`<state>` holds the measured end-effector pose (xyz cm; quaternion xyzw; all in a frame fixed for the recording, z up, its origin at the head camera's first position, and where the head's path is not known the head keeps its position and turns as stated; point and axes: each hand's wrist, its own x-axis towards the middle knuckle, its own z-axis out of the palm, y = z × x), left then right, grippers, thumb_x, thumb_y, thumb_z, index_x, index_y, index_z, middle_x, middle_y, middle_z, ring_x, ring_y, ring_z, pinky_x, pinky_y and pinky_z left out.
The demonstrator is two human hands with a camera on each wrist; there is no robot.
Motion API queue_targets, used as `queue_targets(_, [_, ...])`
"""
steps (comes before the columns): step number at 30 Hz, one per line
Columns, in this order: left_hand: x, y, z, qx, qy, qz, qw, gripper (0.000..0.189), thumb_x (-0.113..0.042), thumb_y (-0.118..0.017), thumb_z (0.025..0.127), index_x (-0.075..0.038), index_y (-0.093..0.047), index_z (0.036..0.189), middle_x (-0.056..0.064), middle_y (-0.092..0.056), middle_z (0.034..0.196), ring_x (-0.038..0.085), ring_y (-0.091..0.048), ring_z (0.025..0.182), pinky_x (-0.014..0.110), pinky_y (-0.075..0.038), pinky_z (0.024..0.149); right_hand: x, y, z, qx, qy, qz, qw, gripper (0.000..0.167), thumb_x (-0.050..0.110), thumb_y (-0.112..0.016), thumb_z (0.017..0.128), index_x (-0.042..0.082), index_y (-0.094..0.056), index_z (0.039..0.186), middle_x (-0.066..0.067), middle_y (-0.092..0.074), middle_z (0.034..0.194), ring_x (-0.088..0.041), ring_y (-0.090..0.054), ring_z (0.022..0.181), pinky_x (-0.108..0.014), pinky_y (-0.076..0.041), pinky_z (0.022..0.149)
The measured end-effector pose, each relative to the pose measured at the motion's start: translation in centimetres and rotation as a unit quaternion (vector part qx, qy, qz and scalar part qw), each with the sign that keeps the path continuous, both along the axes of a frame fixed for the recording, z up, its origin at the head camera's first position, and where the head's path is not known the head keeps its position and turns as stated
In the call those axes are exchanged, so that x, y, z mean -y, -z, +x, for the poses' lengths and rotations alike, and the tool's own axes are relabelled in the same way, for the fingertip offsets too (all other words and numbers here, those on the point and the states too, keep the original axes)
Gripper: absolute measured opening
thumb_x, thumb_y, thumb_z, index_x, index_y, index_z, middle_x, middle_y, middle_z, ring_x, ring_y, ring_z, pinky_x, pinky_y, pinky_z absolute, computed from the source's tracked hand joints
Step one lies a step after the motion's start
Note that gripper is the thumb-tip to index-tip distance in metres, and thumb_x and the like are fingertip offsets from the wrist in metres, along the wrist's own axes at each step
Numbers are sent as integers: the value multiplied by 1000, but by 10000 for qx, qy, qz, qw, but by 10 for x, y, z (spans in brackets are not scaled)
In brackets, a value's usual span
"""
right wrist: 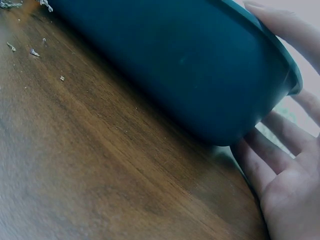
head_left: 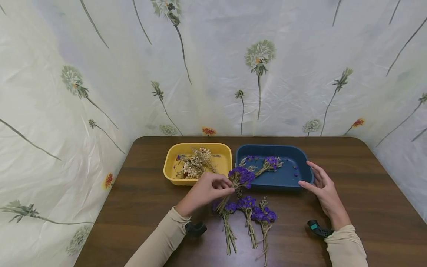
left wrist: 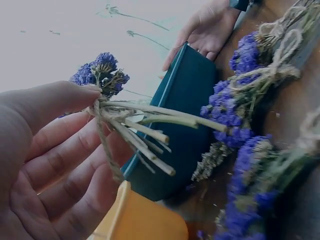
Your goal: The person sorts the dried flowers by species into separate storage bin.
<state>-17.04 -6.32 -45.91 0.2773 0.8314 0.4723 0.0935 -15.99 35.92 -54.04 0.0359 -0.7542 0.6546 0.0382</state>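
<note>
My left hand (head_left: 213, 187) pinches a bundle of purple dried flowers (head_left: 241, 177) by its tied stems, between thumb and fingers. In the left wrist view, twine wraps these stems (left wrist: 150, 145) and their cut ends point away from the palm. The bundle is over the front left edge of a blue tray (head_left: 280, 181). My right hand (head_left: 325, 191) holds that tray at its right end, thumb by the front corner and fingers along the end wall. Inside the tray lies another purple bundle (head_left: 271, 163) among loose petals. Three more tied purple bundles lie in front, including the middle bundle (head_left: 247, 207).
A yellow tray (head_left: 170, 174) with dried cream-white flowers (head_left: 197, 163) stands left of the blue one. Both are on a dark wooden table (head_left: 133, 207). A curtain (head_left: 213, 74) printed with dandelions hangs behind. Small plant crumbs (right wrist: 34, 52) lie beside the blue tray.
</note>
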Motion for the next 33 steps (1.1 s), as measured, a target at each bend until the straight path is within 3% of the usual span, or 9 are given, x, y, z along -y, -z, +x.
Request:
queue_targets(12, [-31, -13, -31, -540, 477, -623, 9955, 15, -30, -73, 98, -17, -79, 104, -6, -77, 91, -1, -65, 76, 19, -54, 71, 1, 0, 0, 5, -4, 32, 10000, 73, 5, -66, 100, 22, -32, 163, 0, -24, 173, -7, -29, 154, -1, -36, 104])
queue_targets(24, [-63, -30, -55, -835, 687, -1136, 9876, 14, -29, -72, 99, -18, -80, 103, -6, -79, 93, -1, -67, 78, 16, -53, 72, 0, -1, 1, -26, -52, -56, 10000, 75, 3, -66, 100, 20, -31, 163, 1, -25, 172, 1, -34, 145, -2, -39, 99])
queue_targets(33, [-88, -32, -70, -1272, 874, -1823, 9710, 16, -28, -69, 101, -18, -81, 106, -6, -80, 96, -1, -69, 81, 16, -55, 78, 0, 0, 0, -16, -28, -62, 10000, 75, 3, -66, 99, 20, -32, 163, -2, -25, 172, 2, -36, 143, -2, -40, 98])
